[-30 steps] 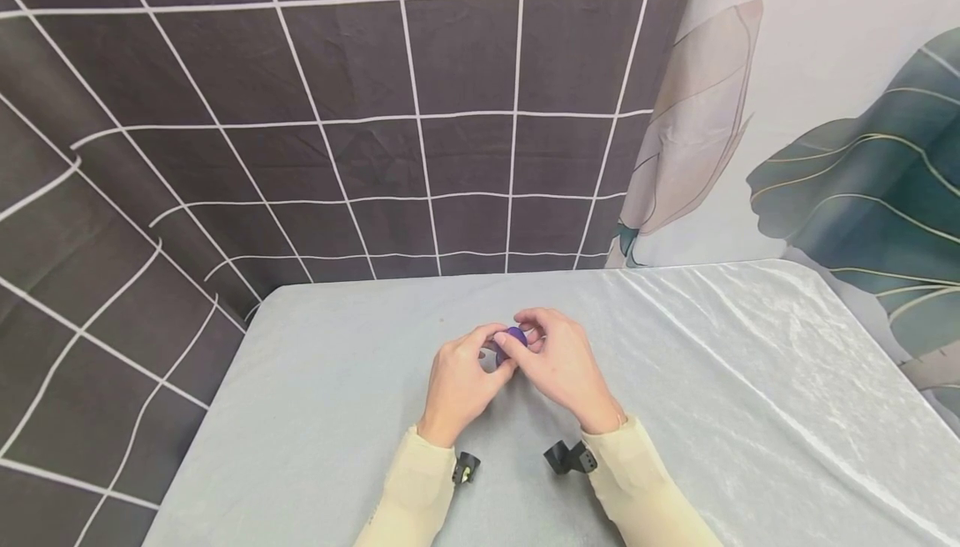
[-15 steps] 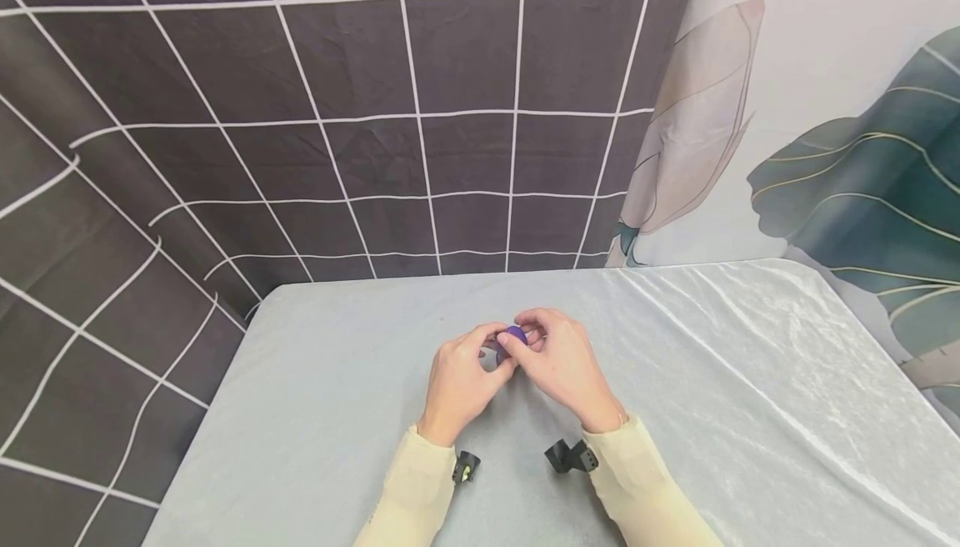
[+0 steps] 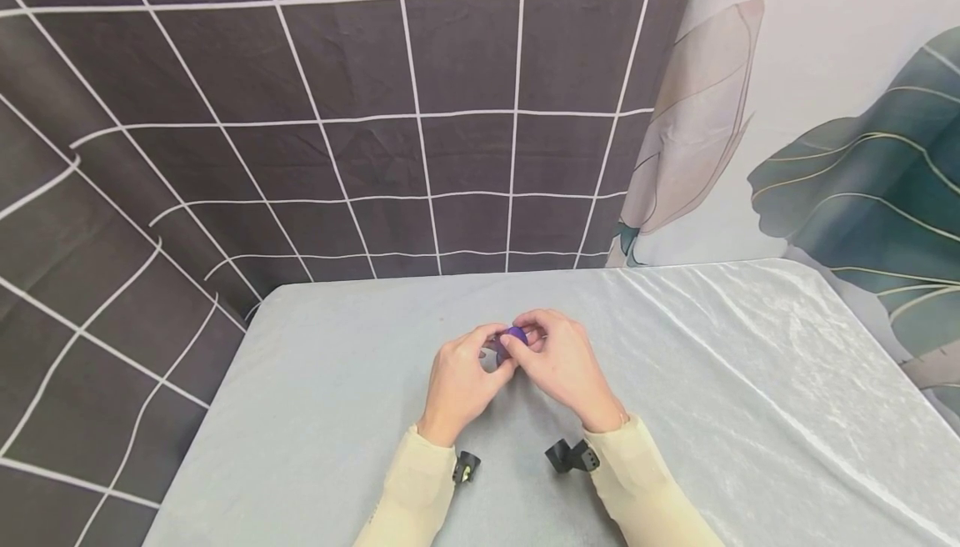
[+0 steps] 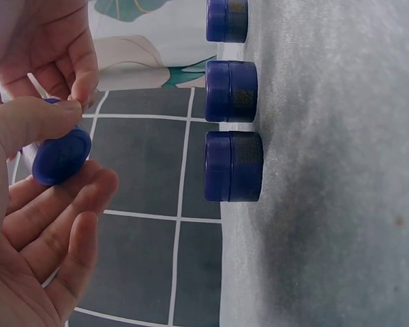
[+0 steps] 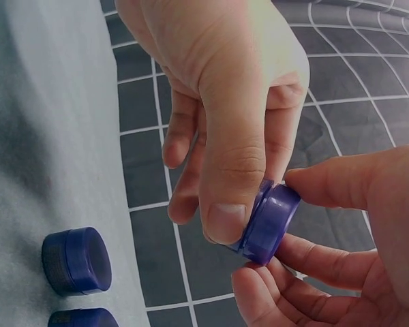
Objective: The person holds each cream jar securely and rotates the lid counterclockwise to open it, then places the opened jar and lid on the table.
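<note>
A small blue-purple jar (image 3: 516, 334) with a wide round cap is held between both hands above the table. In the left wrist view, my left hand (image 4: 41, 231) has its thumb across the jar (image 4: 61, 158), fingers curled below it. My right hand (image 5: 388, 231) pinches the jar's edge (image 5: 274, 221) between thumb and fingertips in the right wrist view, while the left thumb presses the other side. Several like jars stand on the cloth near the hands: an upper jar (image 4: 226, 20), a middle jar (image 4: 230, 92) and a lower jar (image 4: 233, 167). Head view mostly hides these behind the hands.
A pale grey velvety cloth (image 3: 300, 414) covers the table. Behind it hangs a dark curtain (image 3: 465, 155) with white grid lines, and to the right a leaf-patterned curtain (image 3: 825, 155). Black camera mounts (image 3: 572, 456) sit at both wrists.
Almost nothing differs over the last second. Both hands stay in the same place around the jar, with only very slight shifts of the fingers.
</note>
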Demonstrator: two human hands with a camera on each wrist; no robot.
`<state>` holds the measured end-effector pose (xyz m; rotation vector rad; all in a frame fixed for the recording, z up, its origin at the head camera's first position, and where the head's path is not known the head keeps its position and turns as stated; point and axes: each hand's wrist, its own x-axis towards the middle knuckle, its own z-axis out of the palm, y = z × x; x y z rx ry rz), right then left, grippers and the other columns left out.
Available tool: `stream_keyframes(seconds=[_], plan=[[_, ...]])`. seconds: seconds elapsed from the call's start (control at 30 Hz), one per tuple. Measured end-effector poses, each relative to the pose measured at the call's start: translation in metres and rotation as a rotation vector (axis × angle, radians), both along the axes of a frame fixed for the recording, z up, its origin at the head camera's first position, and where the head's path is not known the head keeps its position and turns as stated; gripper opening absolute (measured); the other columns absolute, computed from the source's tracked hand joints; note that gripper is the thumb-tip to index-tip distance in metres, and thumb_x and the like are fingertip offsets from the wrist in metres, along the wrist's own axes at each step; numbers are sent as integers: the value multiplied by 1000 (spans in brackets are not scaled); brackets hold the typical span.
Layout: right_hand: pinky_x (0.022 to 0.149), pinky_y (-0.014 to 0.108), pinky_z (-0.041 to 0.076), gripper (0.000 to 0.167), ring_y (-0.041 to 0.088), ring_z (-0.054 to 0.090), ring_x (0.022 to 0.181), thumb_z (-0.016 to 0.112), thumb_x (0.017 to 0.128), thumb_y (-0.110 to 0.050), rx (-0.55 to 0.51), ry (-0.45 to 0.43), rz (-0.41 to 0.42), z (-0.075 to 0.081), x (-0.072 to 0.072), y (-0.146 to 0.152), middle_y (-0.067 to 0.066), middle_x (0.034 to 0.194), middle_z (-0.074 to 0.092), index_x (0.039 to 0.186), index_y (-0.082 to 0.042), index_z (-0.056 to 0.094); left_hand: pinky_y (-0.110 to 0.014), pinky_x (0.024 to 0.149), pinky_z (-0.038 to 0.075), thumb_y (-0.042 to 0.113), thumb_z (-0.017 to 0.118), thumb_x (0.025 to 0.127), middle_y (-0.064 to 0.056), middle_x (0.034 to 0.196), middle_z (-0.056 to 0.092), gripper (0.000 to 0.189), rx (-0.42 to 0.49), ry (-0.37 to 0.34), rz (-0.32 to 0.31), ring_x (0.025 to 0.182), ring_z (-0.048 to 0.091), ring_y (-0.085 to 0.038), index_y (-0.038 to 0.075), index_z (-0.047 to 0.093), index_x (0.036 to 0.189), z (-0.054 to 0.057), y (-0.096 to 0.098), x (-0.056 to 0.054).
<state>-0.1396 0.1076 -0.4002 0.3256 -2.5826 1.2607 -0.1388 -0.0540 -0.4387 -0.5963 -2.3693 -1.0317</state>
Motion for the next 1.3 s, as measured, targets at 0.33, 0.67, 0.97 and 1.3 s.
stream_keyframes(seconds=[0.33,0.67,0.97,1.3], plan=[[68,32,55,23,14,66,74,78,82,-18,17,31,17,0,1,1,6,94,70,100,-4,74,-29,66,56,18,84,77,-2,92,76,34,-21,16,5,77,72,-12,9,73,108,-1,0,-1],[71,35,55,22,15,66,76,77,81,-15,17,26,32,1,2,1,5,89,67,101,-5,73,-27,64,55,17,84,76,0,88,76,35,-29,24,3,76,70,-11,10,73,109,-1,-1,0],[72,34,55,23,15,66,78,76,82,-18,29,50,49,2,2,2,1,88,66,100,-6,73,-28,64,54,18,84,76,0,88,76,36,-28,12,4,76,70,-11,9,73,109,-1,-1,-1],[72,33,54,22,14,66,80,76,81,-16,35,64,70,2,2,3,0,89,67,100,-7,73,-27,66,55,18,83,77,-1,90,76,36,-27,8,0,76,70,-11,8,73,110,0,-1,0]])
